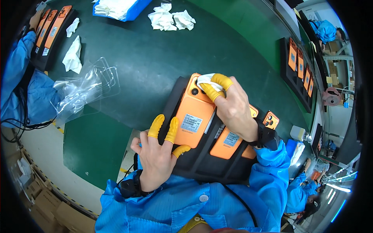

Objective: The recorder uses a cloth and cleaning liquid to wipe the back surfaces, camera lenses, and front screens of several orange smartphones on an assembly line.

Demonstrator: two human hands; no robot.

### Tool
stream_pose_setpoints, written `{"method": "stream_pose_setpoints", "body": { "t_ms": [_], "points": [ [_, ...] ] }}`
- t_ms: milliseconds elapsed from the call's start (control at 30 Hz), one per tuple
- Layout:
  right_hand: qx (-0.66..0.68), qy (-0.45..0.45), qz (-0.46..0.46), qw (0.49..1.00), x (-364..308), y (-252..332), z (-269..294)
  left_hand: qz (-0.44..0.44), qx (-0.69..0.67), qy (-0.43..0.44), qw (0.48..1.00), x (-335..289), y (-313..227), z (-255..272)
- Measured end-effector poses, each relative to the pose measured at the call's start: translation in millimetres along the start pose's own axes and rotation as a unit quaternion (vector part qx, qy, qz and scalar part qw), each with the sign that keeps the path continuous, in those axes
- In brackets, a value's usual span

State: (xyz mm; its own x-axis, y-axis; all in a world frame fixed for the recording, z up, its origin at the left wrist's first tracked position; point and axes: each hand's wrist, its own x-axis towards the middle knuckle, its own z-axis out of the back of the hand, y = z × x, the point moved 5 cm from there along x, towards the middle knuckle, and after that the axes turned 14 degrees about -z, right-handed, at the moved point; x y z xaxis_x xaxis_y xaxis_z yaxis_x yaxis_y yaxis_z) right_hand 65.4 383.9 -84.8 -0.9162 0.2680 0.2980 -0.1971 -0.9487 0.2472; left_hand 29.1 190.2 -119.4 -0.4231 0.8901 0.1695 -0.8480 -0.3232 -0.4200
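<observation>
An orange phone (pixel 189 126), back upward with a white label, lies tilted over a black foam tray (pixel 202 163). My left hand (pixel 158 155), in yellow finger cots, grips its lower left corner, index finger on the side edge and thumb at the bottom edge. Pinched in my right hand (pixel 234 106) is a white wipe (pixel 206 80), pressed on the phone's camera area and hiding part of it. Beneath and beside my right wrist, another orange phone (pixel 229 143) sits in a tray slot. One more phone (pixel 271 119) shows partly beyond the wrist.
Crumpled white wipes (pixel 161 17) and a blue bin of wipes (pixel 122 9) are at the far side. Clear plastic film (pixel 87 87) lies left, near a co-worker's blue sleeve (pixel 17 58) and a tray of phones (pixel 54 35). Another phone tray (pixel 297 73) stands at right.
</observation>
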Motion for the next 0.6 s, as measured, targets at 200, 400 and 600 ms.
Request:
{"method": "stream_pose_setpoints", "body": {
  "t_ms": [200, 400, 600],
  "points": [
    [0.024, 0.006, 0.016, 1.0, -9.3, 8.9, 4.1, 0.0, 0.0, -0.009, 1.0, -0.6, 0.1, 0.8],
    [0.023, 0.04, 0.022, 0.999, -8.2, 18.0, -4.5, 0.001, 0.009, -0.011, 1.0, -1.2, 1.4, 1.0],
    [0.028, 0.052, 0.016, 0.998, -16.1, 16.8, 2.9, -0.001, 0.006, -0.005, 1.0, -0.1, 0.0, 2.0]
  ]
}}
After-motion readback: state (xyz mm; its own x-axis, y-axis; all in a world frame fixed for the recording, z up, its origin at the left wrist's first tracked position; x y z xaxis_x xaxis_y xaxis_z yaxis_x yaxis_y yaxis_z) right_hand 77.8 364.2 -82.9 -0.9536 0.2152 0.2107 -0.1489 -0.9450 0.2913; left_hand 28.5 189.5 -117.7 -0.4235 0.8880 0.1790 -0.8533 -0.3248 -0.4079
